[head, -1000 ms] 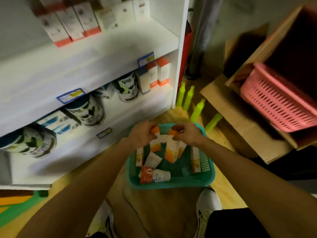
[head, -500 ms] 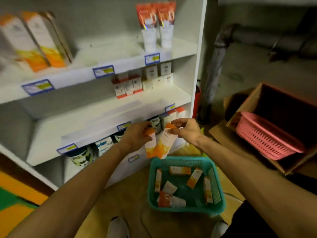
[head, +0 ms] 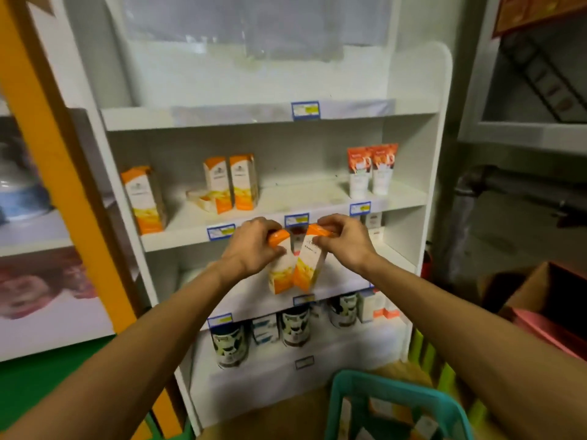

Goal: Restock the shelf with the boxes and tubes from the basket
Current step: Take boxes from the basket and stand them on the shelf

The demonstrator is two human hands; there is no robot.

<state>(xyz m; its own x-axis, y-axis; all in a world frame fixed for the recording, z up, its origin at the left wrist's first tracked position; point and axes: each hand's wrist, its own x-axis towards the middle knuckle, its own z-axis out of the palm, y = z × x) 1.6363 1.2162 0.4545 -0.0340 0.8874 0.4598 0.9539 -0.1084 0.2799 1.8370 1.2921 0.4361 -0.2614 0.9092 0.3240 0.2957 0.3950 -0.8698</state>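
My left hand (head: 254, 246) grips the orange top of a white-and-orange box (head: 281, 274). My right hand (head: 343, 241) grips a second, matching box (head: 309, 268) by its top. Both boxes hang side by side in front of the white shelf unit (head: 409, 198), just below its middle board. On that board stand matching orange boxes (head: 230, 182), one more at the left (head: 144, 198), one lying flat, and two red-and-white tubes (head: 371, 169) at the right. The teal basket (head: 397, 389) sits on the floor at the bottom, with several boxes inside.
Dark tins (head: 228, 346) and small boxes fill the lowest shelf. An orange post (head: 47, 128) stands left of the unit. A cardboard box holding a pink basket (head: 546, 328) is at the right. Green bottles (head: 422, 350) stand by the shelf's foot.
Both hands lifted the two boxes out of the basket up to the middle shelf's height. My view tilted upward, so the basket dropped to the bottom edge.
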